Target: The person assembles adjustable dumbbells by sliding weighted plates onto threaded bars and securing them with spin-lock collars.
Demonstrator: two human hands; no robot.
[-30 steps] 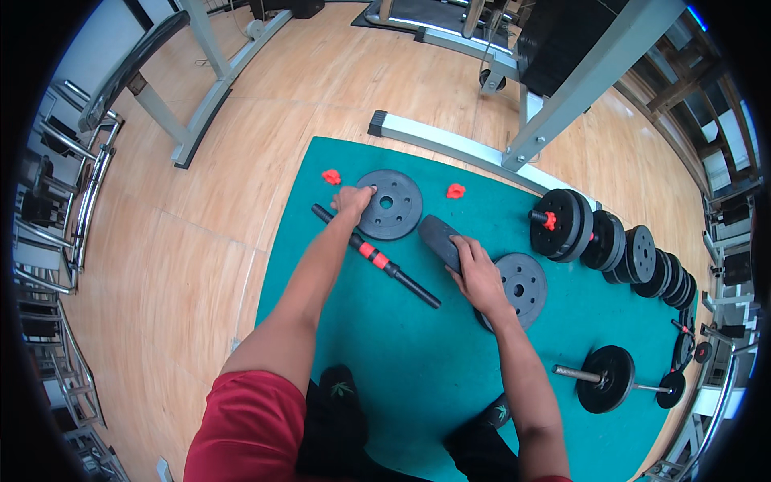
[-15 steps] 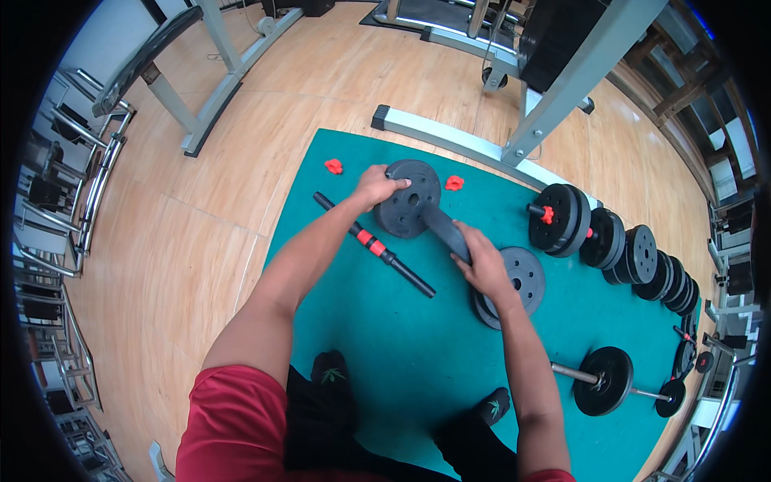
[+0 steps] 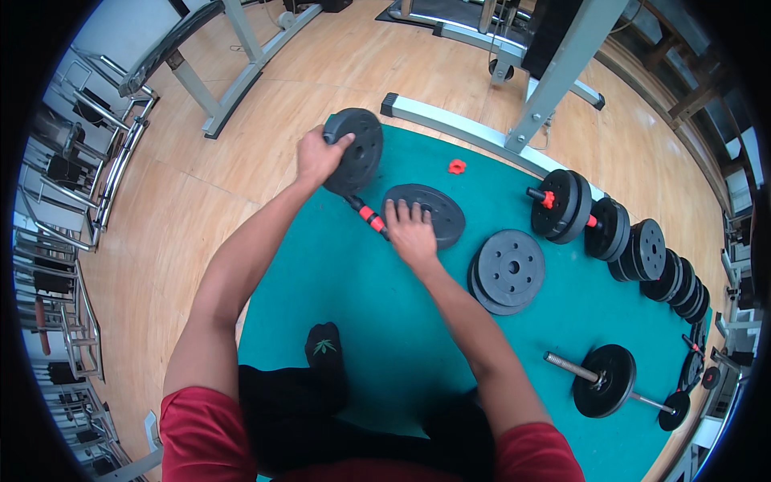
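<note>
Grey weight plate is filling the grip of the left hand above the far-left corner of the green mat. The right hand is resting, fingers wide, on a second plate, open room lying nearer.

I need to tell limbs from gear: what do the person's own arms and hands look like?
The left arm and right arm come out of short, dark red sleeves. The left hand and right hand wear no gloves. No watch, band or cable shows on either arm; I make out no rings, though some fingers are partly hidden.
</note>
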